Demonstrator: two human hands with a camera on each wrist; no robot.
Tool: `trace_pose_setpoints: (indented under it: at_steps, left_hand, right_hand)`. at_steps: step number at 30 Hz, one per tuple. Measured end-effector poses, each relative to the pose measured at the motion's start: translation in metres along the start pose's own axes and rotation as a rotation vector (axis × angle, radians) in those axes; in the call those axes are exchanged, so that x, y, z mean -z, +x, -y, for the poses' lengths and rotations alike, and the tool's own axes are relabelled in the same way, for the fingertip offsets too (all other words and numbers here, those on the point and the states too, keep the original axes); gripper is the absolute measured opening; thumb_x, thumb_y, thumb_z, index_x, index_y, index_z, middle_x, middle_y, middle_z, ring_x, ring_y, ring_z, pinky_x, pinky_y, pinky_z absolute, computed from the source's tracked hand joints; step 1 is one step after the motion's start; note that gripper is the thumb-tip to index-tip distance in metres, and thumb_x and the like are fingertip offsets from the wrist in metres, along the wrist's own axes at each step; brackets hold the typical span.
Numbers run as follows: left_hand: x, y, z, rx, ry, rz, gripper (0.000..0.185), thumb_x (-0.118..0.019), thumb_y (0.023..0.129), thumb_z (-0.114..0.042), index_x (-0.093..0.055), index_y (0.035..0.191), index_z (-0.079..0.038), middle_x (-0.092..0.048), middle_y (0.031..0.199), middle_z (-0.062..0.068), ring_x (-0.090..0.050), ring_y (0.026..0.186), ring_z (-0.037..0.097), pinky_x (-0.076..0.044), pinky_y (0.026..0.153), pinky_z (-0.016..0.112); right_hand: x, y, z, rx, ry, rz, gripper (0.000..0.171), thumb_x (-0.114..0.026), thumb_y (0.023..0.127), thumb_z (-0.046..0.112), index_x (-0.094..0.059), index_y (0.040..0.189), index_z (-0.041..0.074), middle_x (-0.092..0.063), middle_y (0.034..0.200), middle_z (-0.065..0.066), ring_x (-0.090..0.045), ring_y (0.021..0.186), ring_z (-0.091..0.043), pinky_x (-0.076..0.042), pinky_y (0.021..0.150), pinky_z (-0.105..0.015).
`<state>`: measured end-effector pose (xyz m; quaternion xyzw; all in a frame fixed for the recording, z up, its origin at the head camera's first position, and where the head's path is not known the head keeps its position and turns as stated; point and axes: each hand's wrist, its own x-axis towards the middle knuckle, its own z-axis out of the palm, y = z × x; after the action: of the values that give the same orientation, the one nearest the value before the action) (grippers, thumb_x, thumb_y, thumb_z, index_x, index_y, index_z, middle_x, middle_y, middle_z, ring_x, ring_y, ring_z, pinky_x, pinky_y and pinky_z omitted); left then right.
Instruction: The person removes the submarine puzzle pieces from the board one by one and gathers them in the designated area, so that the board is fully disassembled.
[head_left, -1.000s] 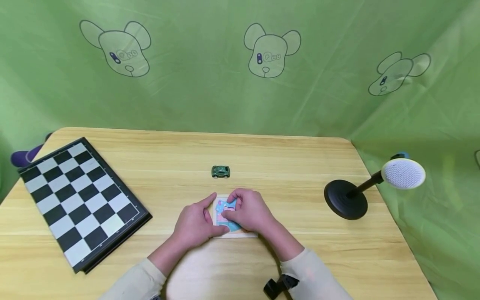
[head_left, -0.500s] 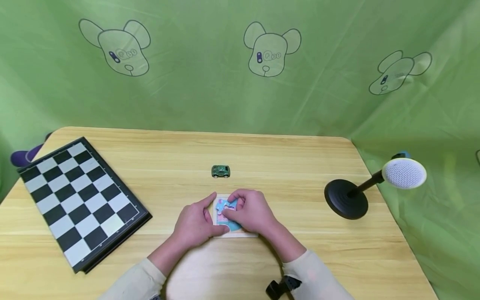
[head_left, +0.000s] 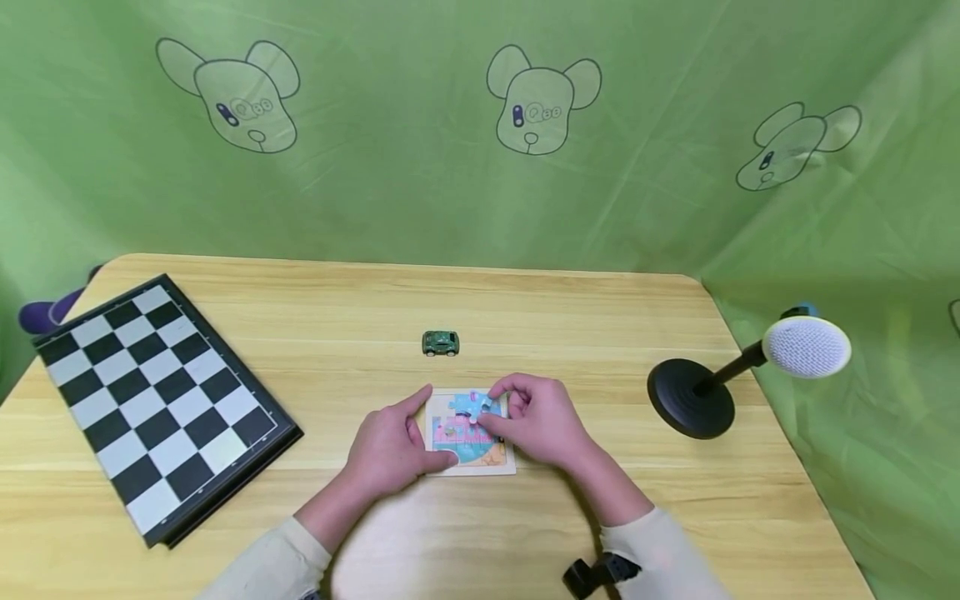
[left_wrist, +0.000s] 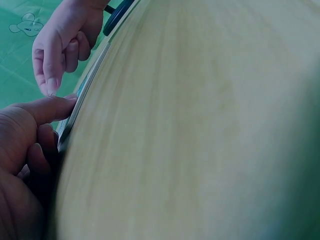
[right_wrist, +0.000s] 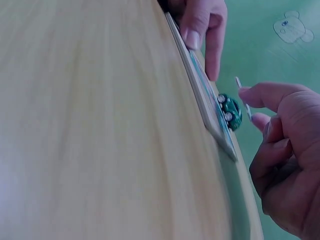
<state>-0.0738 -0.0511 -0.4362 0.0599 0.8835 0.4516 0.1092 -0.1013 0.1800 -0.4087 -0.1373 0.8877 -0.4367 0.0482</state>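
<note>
A small jigsaw puzzle board (head_left: 491, 470) with a pale frame and a pink, blue and orange picture lies on the table before me. My left hand (head_left: 390, 450) grips its left side, thumb over the front rim and index finger at the far left corner. My right hand (head_left: 542, 419) pinches a light blue puzzle piece (head_left: 468, 406) between thumb and index finger, over the board's upper part. In the right wrist view, the thin piece (right_wrist: 244, 100) stands raised and tilted above the board (right_wrist: 200, 97). Dark recess shows at the board's right edge.
A small green toy car (head_left: 441, 343) stands beyond the board. The black-and-white chessboard (head_left: 165, 400) lies angled at the left. At the right is a black round-based stand (head_left: 692, 399) with a white oval head. A green curtain (head_left: 420, 192) hangs behind the table (head_left: 570, 317).
My right hand has moved right, bringing the pinched puzzle piece with it and uncovering more of the board's picture. The left hand keeps its place on the board.
</note>
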Motion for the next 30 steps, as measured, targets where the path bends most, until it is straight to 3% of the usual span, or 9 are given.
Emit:
trace_pose_setpoints:
  at_steps: [7, 24, 30]
  left_hand:
    - [0.0, -0.001, -0.002, 0.013, -0.001, -0.002, 0.103, -0.095, 0.063, -0.034, -0.047, 0.149, -0.006, -0.053, 0.057, -0.004, -0.048, 0.049, 0.012, -0.037, 0.047, 0.03]
    - [-0.001, -0.001, 0.0, 0.013, -0.023, -0.005, 0.103, -0.095, 0.063, -0.033, -0.046, 0.15, -0.006, -0.053, 0.057, -0.004, -0.048, 0.049, 0.013, -0.038, 0.048, 0.031]
    - [-0.001, -0.002, -0.001, 0.017, -0.015, -0.005, 0.103, -0.095, 0.063, -0.033, -0.046, 0.15, -0.006, -0.053, 0.057, -0.004, -0.048, 0.048, 0.013, -0.038, 0.048, 0.031]
  right_hand:
    - [0.015, -0.006, -0.009, 0.025, 0.013, -0.013, 0.025, -0.087, 0.078, 0.016, -0.072, 0.096, 0.009, -0.047, 0.056, 0.005, -0.042, 0.051, -0.01, -0.049, 0.063, -0.03]
    - [0.041, -0.008, -0.036, 0.006, -0.013, -0.079, 0.024, -0.087, 0.078, 0.013, -0.072, 0.094, 0.003, -0.045, 0.057, 0.004, -0.042, 0.051, -0.011, -0.044, 0.057, -0.028]
    - [0.044, -0.003, -0.053, -0.039, -0.029, -0.09, 0.023, -0.087, 0.079, 0.015, -0.072, 0.094, 0.005, -0.045, 0.056, 0.004, -0.041, 0.051, -0.01, -0.044, 0.059, -0.027]
